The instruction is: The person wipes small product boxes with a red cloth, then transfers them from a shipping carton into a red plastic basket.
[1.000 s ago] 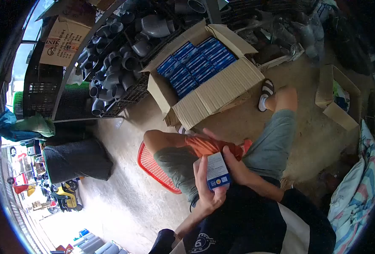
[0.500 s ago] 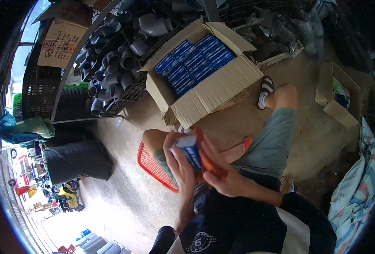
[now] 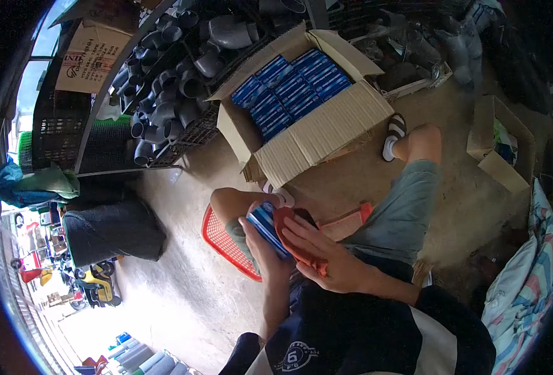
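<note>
My left hand (image 3: 269, 257) is wrapped around a small blue-and-white box (image 3: 264, 224), held tilted above my lap. Against the box's right side, my right hand (image 3: 329, 261) presses a reddish-orange cloth (image 3: 287, 229), its fingers closed over the fabric. Part of the box is hidden behind the cloth and fingers. In front of me a big open cardboard box (image 3: 326, 128) contains several rows of similar blue boxes (image 3: 292, 94).
A red plastic basket (image 3: 219, 247) is beside my left leg. Grey pipe fittings (image 3: 164, 94) fill crates at the upper left. A smaller open carton (image 3: 504, 169) stands to the right, near a striped sack (image 3: 526, 269). A dark roll (image 3: 114, 231) lies at left.
The small box has turned in my left hand, showing a striped side. My right hand has flattened over the cloth, which has shifted slightly down and left along the box.
</note>
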Action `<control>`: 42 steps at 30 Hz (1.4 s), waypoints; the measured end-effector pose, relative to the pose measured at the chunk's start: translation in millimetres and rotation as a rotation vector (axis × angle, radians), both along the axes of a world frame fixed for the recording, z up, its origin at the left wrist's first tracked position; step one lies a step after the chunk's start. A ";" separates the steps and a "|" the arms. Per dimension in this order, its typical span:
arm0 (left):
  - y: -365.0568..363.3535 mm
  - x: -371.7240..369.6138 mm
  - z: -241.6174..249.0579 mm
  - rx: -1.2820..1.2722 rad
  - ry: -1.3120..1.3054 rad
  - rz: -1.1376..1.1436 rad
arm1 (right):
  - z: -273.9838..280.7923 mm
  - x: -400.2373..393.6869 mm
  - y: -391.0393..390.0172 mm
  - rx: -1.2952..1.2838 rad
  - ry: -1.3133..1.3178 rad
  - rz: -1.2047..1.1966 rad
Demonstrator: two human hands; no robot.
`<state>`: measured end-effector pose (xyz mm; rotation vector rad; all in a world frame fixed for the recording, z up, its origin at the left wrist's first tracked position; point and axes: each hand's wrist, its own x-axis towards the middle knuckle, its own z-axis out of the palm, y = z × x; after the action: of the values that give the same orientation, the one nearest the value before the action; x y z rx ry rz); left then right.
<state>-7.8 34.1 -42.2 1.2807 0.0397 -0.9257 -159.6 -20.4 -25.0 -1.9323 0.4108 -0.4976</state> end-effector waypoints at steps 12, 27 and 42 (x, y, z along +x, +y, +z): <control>-8.9 -16.6 5.7 0.033 -0.363 -0.295 | -19.3 -2.6 -3.7 0.584 -0.122 -0.162; -0.4 -24.9 12.0 -0.006 -0.023 -0.115 | -2.4 33.4 -27.8 0.080 -0.123 -0.070; -23.7 -8.2 8.2 -0.234 -0.578 -0.084 | -9.2 10.6 -6.7 1.759 -0.371 -0.219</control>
<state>-16.0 10.4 -34.0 1.2928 -0.5624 -0.5807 -149.0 -27.0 -34.2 -0.0971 0.5232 -0.3604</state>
